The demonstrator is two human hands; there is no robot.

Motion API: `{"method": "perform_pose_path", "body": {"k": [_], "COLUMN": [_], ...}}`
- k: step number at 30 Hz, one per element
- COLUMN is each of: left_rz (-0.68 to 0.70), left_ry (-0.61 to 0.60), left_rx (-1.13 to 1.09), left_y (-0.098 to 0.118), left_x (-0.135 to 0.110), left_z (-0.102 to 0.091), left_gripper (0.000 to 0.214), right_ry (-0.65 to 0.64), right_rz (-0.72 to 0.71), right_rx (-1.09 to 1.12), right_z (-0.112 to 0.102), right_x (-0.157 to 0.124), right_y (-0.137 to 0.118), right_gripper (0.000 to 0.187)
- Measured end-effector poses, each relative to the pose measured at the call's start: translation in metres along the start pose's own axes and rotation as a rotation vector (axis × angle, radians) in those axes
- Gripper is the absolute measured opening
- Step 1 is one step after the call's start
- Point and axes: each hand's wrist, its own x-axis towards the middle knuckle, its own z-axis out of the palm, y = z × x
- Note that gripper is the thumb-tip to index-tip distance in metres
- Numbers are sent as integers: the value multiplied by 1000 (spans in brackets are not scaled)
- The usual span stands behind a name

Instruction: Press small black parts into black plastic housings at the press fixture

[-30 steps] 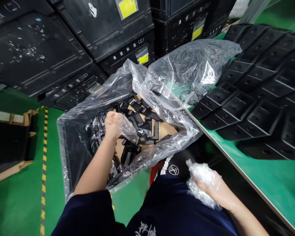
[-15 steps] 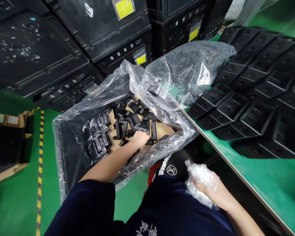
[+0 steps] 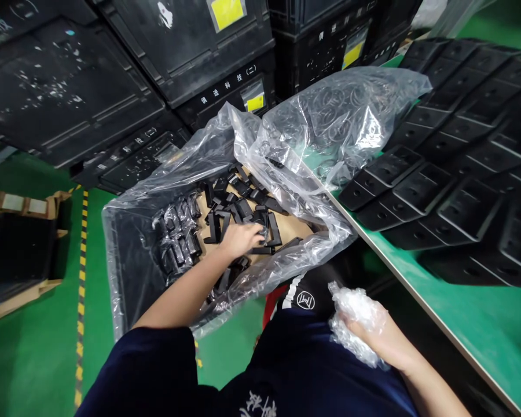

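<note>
My left hand [image 3: 242, 238] reaches into a dark bin [image 3: 128, 249] lined with clear plastic. Its fingers are curled at a small piece of clear plastic film [image 3: 264, 233], among loose black L-shaped plastic parts [image 3: 274, 229] lying on cardboard. Left of them in the bin, black parts in clear wrapping [image 3: 180, 231] stand in rows. Close to my body, my right hand [image 3: 380, 333] is closed around a crumpled bunch of clear plastic film [image 3: 355, 310].
Stacked black crates [image 3: 208, 46] stand behind the bin. To the right, a green-topped table [image 3: 460, 313] carries rows of black angular parts [image 3: 434, 197] and a clear bag with dark rings [image 3: 334, 110]. Yellow-black tape [image 3: 81, 289] runs along the floor at left.
My left hand has shifted slightly left and up within the bin, and its fingers now show more fully. The right hand still grips the crumpled film. The view has turned slightly.
</note>
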Motion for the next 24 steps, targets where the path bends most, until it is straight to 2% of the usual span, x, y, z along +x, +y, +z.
{"method": "perform_pose_path", "body": {"k": [4, 7, 9, 13, 16, 20, 22, 24], "left_rz": [119, 146, 123, -30, -125, -121, -122, -246], "left_ry": [-123, -94, -7, 273, 455, 632, 748, 805], "left_rx": [-13, -44, -74, -147, -199, -270, -338, -351], "left_y": [16, 22, 22, 20, 23, 34, 28, 5], "left_x": [7, 11, 10, 6, 4, -3, -9, -19], "left_z": [34, 42, 36, 10, -9, -30, -37, -41], "left_gripper": [17, 15, 22, 36, 38, 40, 44, 48], "right_ry": [51, 66, 66, 105, 68, 22, 53, 60], "right_rz": [7, 2, -4, -9, -18, -24, -15, -6], "right_rx": [4, 1, -8, 6, 13, 4, -4, -20], "right_z": [2, 2, 2, 3, 4, 3, 2, 1], "right_x": [-4, -8, -9, -7, -2, 2, 1, 1], "right_y": [12, 19, 20, 18, 20, 26, 27, 28], "right_gripper": [34, 34, 34, 38, 37, 35, 35, 35]}}
